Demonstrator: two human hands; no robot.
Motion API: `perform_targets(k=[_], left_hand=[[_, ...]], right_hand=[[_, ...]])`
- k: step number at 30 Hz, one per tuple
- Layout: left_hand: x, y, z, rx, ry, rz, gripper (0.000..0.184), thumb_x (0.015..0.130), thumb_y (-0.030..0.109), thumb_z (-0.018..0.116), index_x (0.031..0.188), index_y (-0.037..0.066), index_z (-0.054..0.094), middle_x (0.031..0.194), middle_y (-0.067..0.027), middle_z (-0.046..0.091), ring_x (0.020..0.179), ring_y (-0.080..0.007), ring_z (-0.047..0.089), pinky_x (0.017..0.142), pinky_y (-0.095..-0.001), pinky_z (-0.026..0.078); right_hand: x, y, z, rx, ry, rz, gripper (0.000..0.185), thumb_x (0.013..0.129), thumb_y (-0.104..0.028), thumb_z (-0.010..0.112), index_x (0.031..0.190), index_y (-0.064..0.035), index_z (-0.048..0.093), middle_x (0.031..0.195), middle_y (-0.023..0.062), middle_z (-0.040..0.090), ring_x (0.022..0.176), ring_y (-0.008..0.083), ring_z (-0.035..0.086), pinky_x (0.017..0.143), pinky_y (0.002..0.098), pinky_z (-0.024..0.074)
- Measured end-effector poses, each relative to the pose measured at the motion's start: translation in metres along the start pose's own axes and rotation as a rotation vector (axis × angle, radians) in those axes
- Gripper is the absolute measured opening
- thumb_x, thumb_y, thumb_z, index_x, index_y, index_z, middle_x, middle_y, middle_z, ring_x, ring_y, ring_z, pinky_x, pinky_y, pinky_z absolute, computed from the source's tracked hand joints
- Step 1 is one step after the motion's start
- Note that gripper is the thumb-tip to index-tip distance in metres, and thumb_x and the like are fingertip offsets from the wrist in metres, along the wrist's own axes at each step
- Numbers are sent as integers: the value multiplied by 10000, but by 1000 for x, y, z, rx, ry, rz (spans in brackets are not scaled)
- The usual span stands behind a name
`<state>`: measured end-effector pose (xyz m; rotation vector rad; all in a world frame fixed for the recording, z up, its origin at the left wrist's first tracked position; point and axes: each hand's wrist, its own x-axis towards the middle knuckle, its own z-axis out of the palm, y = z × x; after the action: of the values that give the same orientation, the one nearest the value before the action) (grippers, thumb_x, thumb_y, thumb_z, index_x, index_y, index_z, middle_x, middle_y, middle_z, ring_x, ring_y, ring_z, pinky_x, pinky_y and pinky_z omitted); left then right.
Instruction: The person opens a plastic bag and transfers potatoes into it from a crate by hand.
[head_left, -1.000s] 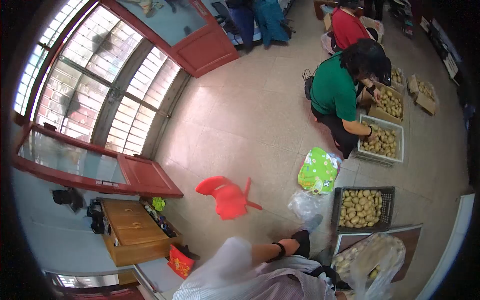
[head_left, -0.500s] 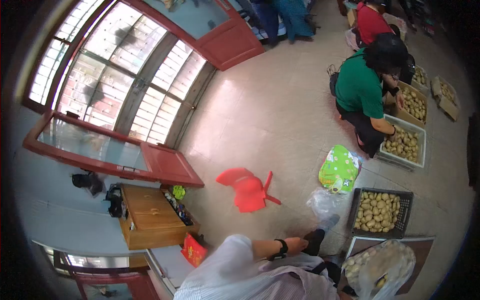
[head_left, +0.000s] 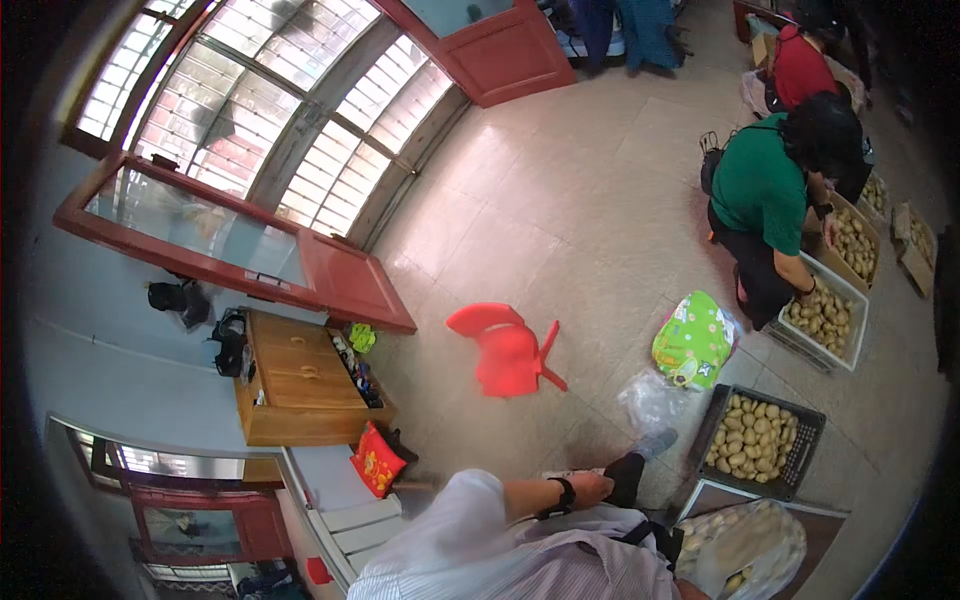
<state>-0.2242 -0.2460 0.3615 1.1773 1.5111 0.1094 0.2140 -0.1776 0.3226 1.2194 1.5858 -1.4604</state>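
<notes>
My left hand (head_left: 592, 488), with a dark watch at the wrist, is near my dark trouser leg (head_left: 625, 480). Its fingers look curled closed, and whatever may be in them is hidden. At the bottom edge only a sliver of my right hand or forearm (head_left: 688, 590) shows, its fingers out of sight. Beside it lies a clear plastic bag of potatoes (head_left: 745, 545) on a brown board (head_left: 822, 535). A black crate (head_left: 815, 455) full of potatoes stands just beyond my foot (head_left: 655, 443).
A red plastic chair (head_left: 507, 358) stands on the tiled floor. Clear plastic (head_left: 650, 400) and a green patterned bag (head_left: 695, 340) lie near the crate. A person in green (head_left: 755, 180) crouches with one hand in a white crate (head_left: 858, 325) of potatoes. A wooden cabinet (head_left: 300, 375) stands left.
My view has shifted, so the doors and cabinet sit higher and the co-workers farther right and lower. My left hand keeps its curled pose. More of the bottom left shows.
</notes>
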Motion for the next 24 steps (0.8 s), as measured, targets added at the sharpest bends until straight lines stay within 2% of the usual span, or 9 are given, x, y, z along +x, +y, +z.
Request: perform_targets(k=[4,7,10,12,16,18,20,23,24], left_hand=[[-3,7,-4,-23,-20,-39,230,892,200,418,879,37,579,929,-212,644,877,-394,625,774,-482,469],[1,5,-3,77,-23,-2,228,898,191,415,896,35,581,944,-220,644,879,-390,626,776,-475,472],[2,11,-12,102,-72,10,268,947,248,390,914,41,558,930,-212,635,914,-405,628,773,-512,467],[-1,16,-18,0,-71,-28,290,952,263,391,898,38,564,932,-217,634,920,-405,628,786,-500,473],[5,12,-15,28,-82,-25,299,958,260,392,880,32,568,937,-219,633,907,-398,628,793,-491,476],[13,3,-6,17,-64,103,157,874,112,471,885,-12,566,955,-209,632,918,-384,614,794,-457,474],[26,-14,-1,98,-86,149,160,865,112,488,909,-12,578,977,-217,629,933,-376,616,801,-459,479],[49,-37,5,368,-221,180,176,850,112,514,945,-11,596,1009,-228,626,957,-364,618,811,-462,487],[35,5,-33,91,-216,15,229,853,124,529,1032,11,616,1060,-215,632,975,-372,618,833,-456,495]], right_hand=[[0,4,-2,0,-7,2,329,909,-260,498,1116,-38,623,1076,109,631,984,233,601,862,351,450],[0,6,-3,3,-8,1,328,911,-255,495,1120,-36,620,1076,103,630,982,230,599,860,348,449],[0,8,-2,11,-7,4,326,913,-249,493,1124,-34,617,1077,96,629,980,227,598,858,344,448],[-1,10,0,19,-9,6,325,914,-245,491,1126,-32,615,1077,92,629,979,225,597,857,342,447],[-4,19,8,38,-8,11,324,916,-237,488,1131,-29,612,1078,83,628,976,221,595,855,338,446],[-9,28,14,49,-8,0,323,917,-234,486,1133,-28,610,1078,79,628,975,219,594,853,336,445],[-15,38,23,11,-33,-71,322,918,-230,484,1136,-27,608,1078,75,627,973,217,593,852,333,444],[-16,84,67,-393,-133,-594,321,920,-224,482,1139,-25,605,1079,69,627,971,214,591,851,330,443],[-18,89,84,-439,-133,-711,320,921,-222,481,1140,-24,604,1079,66,627,971,213,591,850,329,442]])
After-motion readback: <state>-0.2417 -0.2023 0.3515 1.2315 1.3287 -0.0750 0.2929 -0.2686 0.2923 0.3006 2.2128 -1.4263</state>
